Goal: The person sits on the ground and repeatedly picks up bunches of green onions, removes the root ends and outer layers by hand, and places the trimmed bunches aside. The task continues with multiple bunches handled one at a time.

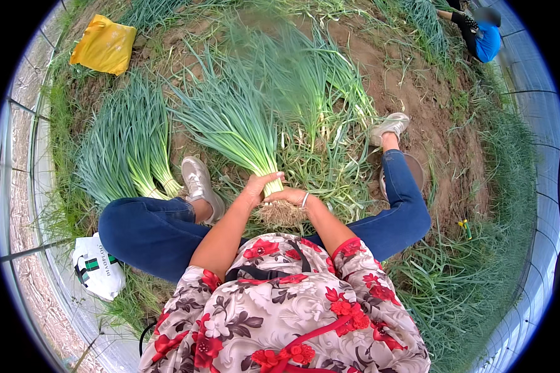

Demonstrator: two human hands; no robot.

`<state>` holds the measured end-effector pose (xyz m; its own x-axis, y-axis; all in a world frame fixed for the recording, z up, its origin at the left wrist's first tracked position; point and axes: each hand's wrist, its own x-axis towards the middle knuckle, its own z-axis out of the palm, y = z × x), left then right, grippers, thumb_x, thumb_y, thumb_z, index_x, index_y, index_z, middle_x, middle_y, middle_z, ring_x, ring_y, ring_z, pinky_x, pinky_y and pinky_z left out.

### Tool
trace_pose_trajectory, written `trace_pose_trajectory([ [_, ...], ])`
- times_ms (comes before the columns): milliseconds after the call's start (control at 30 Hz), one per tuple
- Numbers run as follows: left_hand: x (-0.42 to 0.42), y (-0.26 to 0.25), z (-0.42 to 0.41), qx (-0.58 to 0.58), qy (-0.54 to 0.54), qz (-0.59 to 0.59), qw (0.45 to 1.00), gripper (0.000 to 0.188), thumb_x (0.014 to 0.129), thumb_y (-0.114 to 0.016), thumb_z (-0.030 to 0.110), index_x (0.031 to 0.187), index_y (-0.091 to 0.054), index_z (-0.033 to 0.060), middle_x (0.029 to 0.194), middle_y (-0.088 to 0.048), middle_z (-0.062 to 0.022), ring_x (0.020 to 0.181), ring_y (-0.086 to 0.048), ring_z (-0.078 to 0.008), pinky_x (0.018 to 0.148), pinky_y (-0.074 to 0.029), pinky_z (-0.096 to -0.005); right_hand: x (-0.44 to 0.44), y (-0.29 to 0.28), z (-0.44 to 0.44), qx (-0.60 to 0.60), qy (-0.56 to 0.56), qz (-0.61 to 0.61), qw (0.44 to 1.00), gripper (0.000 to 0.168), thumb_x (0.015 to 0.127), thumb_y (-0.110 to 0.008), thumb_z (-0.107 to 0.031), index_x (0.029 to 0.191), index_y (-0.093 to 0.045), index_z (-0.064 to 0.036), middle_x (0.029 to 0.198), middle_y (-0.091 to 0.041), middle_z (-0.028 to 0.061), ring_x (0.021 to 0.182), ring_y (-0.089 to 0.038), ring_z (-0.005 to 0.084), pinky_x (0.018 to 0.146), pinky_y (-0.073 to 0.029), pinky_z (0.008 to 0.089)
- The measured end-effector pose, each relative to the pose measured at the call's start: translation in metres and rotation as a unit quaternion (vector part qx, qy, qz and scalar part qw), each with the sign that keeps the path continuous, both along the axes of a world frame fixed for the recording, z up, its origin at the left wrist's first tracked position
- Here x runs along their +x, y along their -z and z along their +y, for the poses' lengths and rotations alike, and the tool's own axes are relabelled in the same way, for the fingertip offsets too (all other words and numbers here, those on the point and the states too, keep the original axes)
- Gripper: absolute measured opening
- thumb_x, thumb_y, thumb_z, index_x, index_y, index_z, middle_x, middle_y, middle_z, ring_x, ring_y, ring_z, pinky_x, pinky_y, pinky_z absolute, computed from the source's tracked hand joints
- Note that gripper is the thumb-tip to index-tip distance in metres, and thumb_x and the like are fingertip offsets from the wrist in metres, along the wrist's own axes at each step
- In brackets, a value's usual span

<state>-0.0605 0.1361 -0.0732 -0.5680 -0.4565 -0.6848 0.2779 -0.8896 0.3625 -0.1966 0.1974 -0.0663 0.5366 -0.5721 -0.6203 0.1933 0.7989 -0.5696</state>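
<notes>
Between my knees I hold a thick bunch of green allium plants (pixel 233 126). Its leaves fan away up and to the left, while a tangle of dry roots (pixel 282 213) hangs towards my body. My left hand (pixel 257 187) wraps the pale stems from the left. Just nearer the roots, my right hand (pixel 291 196), with a bracelet at the wrist, grips the same stems from the right. Tied bundles of similar plants (pixel 130 144) lie beside my left shoe (pixel 198 184). More plants (pixel 308 88) are spread on the ground ahead, partly blurred.
A yellow bag (pixel 105 44) lies far left, and a white bag (pixel 98 268) sits by my left knee. On the right soil is a small yellow-and-green-handled object (pixel 466 229). A person in blue (pixel 487 42) is at far right. Plastic sheeting (pixel 541 121) borders the plot.
</notes>
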Motion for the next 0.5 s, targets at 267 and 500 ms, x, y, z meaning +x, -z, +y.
trace_pose_trajectory([
  [267, 0.013, 0.033, 0.017, 0.06, -0.017, -0.014, 0.998, 0.021, 0.072, -0.062, 0.007, 0.09, -0.054, -0.0011, 0.076, -0.059, -0.0133, 0.068, -0.06, -0.0223, 0.064, -0.053, -0.035, 0.006, -0.035, -0.024, -0.131, -0.273, 0.363, 0.881, 0.048, 0.079, -0.06, -0.041, 0.101, -0.06, 0.001, 0.082, -0.062, 0.0111, 0.078, -0.059, 0.0256, 0.076, -0.046, 0.033],
  [500, -0.005, -0.003, 0.016, 0.064, -0.025, -0.021, 0.997, 0.012, 0.07, -0.06, -0.001, 0.08, -0.054, -0.0027, 0.067, -0.059, -0.014, 0.059, -0.062, -0.0245, 0.056, -0.054, -0.0373, 0.024, -0.067, -0.171, -0.329, -0.031, 0.593, 0.735, 0.033, 0.075, -0.054, -0.031, 0.083, -0.065, -0.001, 0.088, -0.063, 0.0194, 0.081, -0.061, 0.0342, 0.074, -0.048, 0.04],
])
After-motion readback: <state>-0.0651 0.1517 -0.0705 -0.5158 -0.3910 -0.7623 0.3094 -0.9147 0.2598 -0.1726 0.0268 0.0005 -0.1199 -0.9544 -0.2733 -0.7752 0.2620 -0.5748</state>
